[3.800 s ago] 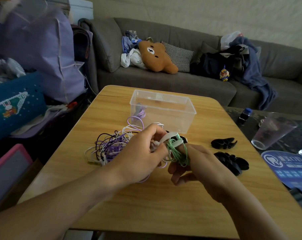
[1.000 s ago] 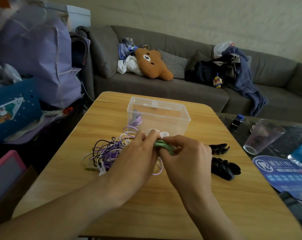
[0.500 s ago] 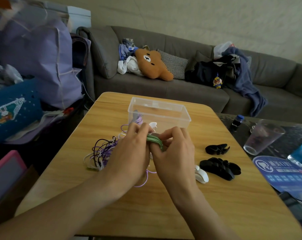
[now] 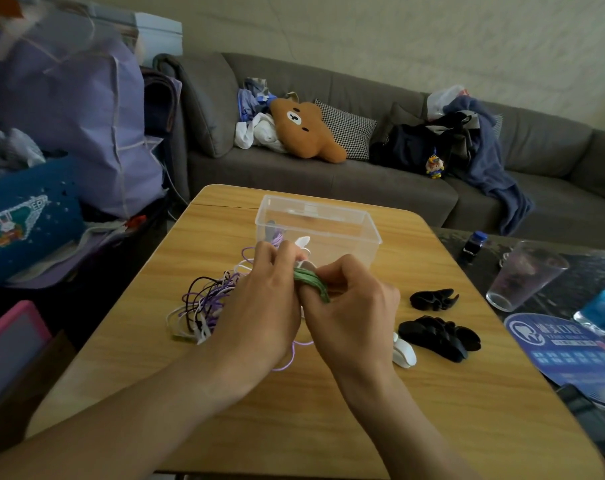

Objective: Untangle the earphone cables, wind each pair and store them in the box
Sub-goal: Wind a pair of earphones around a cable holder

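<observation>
Left of the clear box (image 4: 316, 223), a loose tangle of purple, black and white cables (image 4: 207, 303) is left lying on the counter (image 4: 294, 410), so most of the untangling is judged not yet done. Nearer than the box, the left hand (image 4: 259, 303) is closed on the green coil (image 4: 311, 284), and the right hand (image 4: 353, 306) is curled round the same coil from the other side; a white clip (image 4: 303, 242) is seen just above the left fingers. Compared with a second ago, the coil has been gathered tighter between the hands and lifted slightly toward the box, and a white winder (image 4: 403, 353), hidden then, is now exposed right of the hands. The green pair is therefore judged wound and nearly ready for fastening and storing; the box appears to hold nothing yet. Right of the box, black clips (image 4: 436, 327) lie on the wood, and farther right a tumbler (image 4: 523, 275) stands on a dark side surface. Behind the box, a grey sofa (image 4: 363, 188) carries a bear cushion (image 4: 304, 126) and heaped clothes
</observation>
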`<state>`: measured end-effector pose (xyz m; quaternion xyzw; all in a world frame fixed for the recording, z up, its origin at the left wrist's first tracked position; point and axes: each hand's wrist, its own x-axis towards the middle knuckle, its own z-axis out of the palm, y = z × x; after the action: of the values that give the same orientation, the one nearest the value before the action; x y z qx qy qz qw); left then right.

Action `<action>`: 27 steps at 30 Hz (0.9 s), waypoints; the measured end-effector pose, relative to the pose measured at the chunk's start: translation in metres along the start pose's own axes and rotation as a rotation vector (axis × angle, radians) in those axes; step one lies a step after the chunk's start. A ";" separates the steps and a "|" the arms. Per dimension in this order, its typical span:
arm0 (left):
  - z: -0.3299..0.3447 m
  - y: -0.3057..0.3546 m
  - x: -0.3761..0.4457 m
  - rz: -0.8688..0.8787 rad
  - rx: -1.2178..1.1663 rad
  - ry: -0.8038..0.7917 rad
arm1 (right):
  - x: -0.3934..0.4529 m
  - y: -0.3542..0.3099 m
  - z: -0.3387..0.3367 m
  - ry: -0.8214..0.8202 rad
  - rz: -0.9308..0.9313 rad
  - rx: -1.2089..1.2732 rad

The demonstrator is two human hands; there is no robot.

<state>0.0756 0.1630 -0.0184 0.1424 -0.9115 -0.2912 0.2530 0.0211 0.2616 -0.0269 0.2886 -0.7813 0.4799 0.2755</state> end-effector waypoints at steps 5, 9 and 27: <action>-0.001 0.001 -0.003 -0.002 -0.062 -0.004 | 0.001 -0.001 -0.002 -0.053 0.107 0.094; -0.001 -0.001 -0.003 -0.004 -0.088 -0.015 | 0.001 -0.001 -0.001 -0.090 0.156 0.140; -0.042 -0.026 0.015 -0.002 -0.315 -0.662 | 0.017 0.022 -0.047 -0.671 0.381 0.579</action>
<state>0.0887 0.1169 0.0014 0.0004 -0.8879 -0.4585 -0.0372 0.0016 0.3092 -0.0097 0.3442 -0.7004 0.5999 -0.1762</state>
